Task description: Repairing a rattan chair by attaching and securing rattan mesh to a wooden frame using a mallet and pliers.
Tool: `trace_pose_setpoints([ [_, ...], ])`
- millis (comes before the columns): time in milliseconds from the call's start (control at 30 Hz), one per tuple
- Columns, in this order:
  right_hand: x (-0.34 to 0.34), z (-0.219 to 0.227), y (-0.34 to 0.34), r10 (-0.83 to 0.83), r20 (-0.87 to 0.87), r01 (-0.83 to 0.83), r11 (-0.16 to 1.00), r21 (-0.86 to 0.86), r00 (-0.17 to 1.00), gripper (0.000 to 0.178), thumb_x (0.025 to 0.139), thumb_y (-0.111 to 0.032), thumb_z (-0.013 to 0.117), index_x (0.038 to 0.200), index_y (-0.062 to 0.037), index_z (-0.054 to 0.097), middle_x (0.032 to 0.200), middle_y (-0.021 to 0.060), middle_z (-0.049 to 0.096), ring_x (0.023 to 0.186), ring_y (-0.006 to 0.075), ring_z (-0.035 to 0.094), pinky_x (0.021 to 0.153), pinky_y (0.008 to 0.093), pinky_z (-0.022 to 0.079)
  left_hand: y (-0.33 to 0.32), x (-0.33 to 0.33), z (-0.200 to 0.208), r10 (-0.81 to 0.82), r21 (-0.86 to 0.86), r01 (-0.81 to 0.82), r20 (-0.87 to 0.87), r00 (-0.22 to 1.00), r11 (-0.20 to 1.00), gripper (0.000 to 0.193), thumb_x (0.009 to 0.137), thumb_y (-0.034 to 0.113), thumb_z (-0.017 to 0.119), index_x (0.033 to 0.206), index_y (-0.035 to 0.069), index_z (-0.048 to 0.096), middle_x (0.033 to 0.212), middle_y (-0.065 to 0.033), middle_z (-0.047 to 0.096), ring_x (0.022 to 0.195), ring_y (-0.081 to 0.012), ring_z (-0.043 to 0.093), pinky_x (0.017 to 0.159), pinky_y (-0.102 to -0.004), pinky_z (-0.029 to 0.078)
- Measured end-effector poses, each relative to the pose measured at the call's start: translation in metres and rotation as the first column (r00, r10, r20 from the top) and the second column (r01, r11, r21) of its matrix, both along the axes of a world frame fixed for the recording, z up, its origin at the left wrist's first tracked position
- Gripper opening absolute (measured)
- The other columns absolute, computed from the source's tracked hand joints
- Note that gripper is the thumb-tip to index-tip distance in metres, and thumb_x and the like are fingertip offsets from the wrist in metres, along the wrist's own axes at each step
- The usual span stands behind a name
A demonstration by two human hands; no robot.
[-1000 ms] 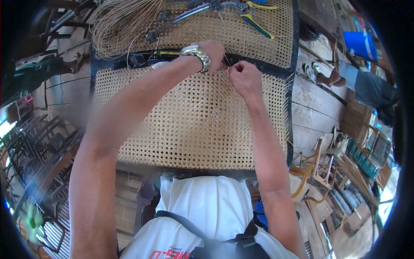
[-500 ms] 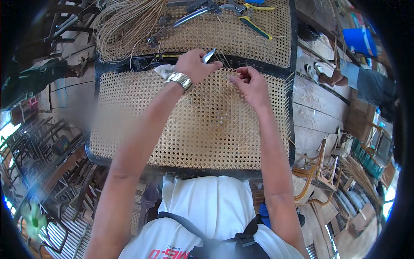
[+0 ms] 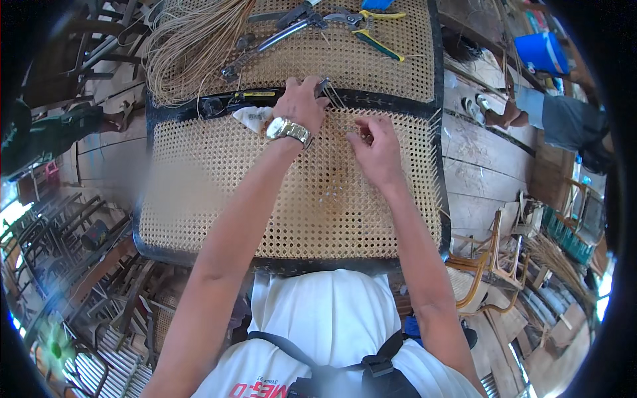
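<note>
Our left hand [image 3: 302, 109] is covering the upper-centre black rail [image 3: 391, 101], grip unclear; our right hand [image 3: 377, 147] is curving, fingers apart, over cane [image 3: 332, 199].

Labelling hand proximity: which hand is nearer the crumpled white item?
Left. The left hand is immediately to the right of the crumpled white item; the right hand is farther right, over the woven cane panel.

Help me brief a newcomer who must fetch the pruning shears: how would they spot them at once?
On the big black-edged woven panel, look past the left hand and the black crossbar. There, just right of a long silver tool, lie the shears. Unlike that tool, they have spread yellow and green handles.
</note>
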State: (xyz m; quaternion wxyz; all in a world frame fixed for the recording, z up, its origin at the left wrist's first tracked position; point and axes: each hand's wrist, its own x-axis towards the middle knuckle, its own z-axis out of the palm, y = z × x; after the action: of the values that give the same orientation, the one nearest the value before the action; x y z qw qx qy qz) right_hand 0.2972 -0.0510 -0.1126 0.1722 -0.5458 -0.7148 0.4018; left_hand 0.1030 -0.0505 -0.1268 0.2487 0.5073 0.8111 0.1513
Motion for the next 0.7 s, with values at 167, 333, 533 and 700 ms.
trace_pose_setpoints([
  [167, 0.029, 0.002, -0.002, -0.023, -0.13, 0.021, 1.0, -0.014, 0.991, 0.027, 0.087, -0.018, 0.073, 0.107, -0.0001, 0.067, 0.107, 0.0111, 0.06, 0.086, 0.0202, 0.064, 0.078, 0.0313, 0.054, 0.021, -0.021, -0.001, -0.205, 0.029, 0.204, 0.064, 0.977, 0.979, 0.035, 0.082, 0.033, 0.077, 0.102, 0.007, 0.063, 0.098, -0.0145, 0.066, 0.091, -0.032, 0.066, 0.079, -0.0415, 0.052],
  [333, 0.037, -0.002, 0.011, -0.03, -0.074, 0.027, 0.999, -0.04, 0.997, 0.024, 0.088, -0.018, 0.072, 0.102, 0.0008, 0.068, 0.101, 0.0112, 0.06, 0.083, 0.0195, 0.064, 0.077, 0.0322, 0.053, 0.023, -0.011, -0.018, -0.036, 0.037, 0.03, 0.173, 0.984, 0.999, 0.031, 0.085, 0.028, 0.074, 0.105, 0.007, 0.062, 0.087, -0.0142, 0.069, 0.08, -0.0309, 0.066, 0.077, -0.0422, 0.052],
  [533, 0.034, -0.005, 0.005, 0.017, -0.01, -0.017, 1.0, 0.014, 1.0, 0.021, 0.089, -0.018, 0.07, 0.099, 0.0, 0.069, 0.1, 0.0112, 0.06, 0.082, 0.0212, 0.064, 0.077, 0.0328, 0.053, 0.013, -0.007, -0.012, -0.036, 0.137, 0.019, 0.122, 0.992, 0.99, 0.028, 0.089, 0.021, 0.068, 0.113, 0.009, 0.063, 0.096, -0.0131, 0.067, 0.088, -0.0328, 0.067, 0.079, -0.0428, 0.053],
  [700, 0.034, -0.002, 0.006, 0.013, -0.009, -0.013, 1.0, 0.028, 1.0, 0.019, 0.089, -0.017, 0.069, 0.098, -0.0002, 0.069, 0.098, 0.0106, 0.06, 0.083, 0.0208, 0.063, 0.077, 0.0322, 0.052, 0.014, -0.011, -0.011, -0.462, 0.059, 0.482, -0.205, 0.863, 0.874, 0.022, 0.091, 0.023, 0.067, 0.108, 0.009, 0.064, 0.108, -0.01, 0.06, 0.095, -0.0294, 0.066, 0.081, -0.0408, 0.055],
])
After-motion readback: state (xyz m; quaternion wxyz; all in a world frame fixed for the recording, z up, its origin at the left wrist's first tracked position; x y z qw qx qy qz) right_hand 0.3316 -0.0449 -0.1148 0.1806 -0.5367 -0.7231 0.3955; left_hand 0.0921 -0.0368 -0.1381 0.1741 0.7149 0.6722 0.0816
